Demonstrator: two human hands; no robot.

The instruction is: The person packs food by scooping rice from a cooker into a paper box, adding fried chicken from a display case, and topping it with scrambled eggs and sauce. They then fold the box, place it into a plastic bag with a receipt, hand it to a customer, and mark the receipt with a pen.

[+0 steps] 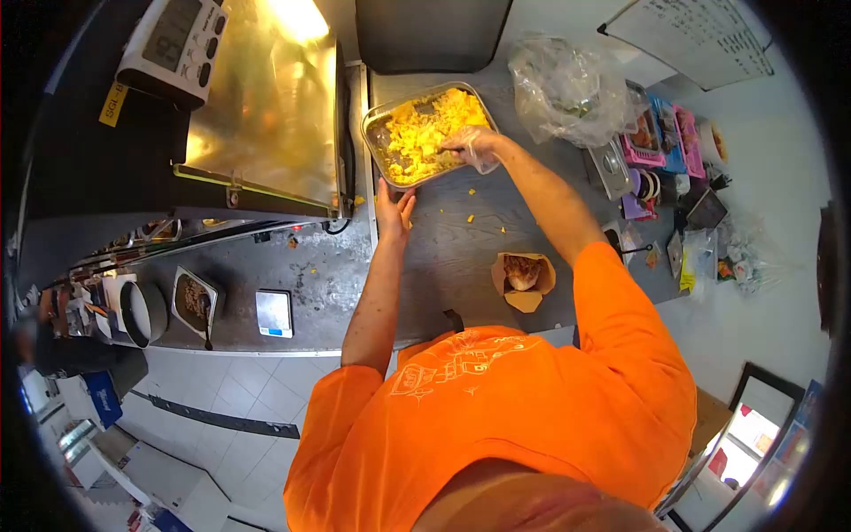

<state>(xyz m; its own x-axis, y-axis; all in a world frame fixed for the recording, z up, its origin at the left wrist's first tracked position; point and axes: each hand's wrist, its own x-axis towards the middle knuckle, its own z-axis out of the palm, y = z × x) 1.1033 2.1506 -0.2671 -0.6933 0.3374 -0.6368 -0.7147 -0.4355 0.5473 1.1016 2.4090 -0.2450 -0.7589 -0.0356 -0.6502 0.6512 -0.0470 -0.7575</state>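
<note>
A metal tray (411,182) of chopped yellow food (425,129), like scrambled egg, sits at the far side of the counter. My left hand (393,215) is bare and grips the tray's near left edge, its fingertips against the rim. My right hand (474,146), in a clear plastic glove, reaches over the tray's right side. Its fingers are closed among the yellow pieces; whatever they hold is too small to make out. Nearer to me stands an open brown cardboard food box (525,301) with a browned piece of food (523,270) inside.
Yellow crumbs (471,218) lie on the dark counter. To the right are a clear plastic bag (567,93), a metal container (610,168) and coloured baskets (687,142). A metal-sided appliance with a digital timer (173,44) stands left, with a small scale (274,313) nearby.
</note>
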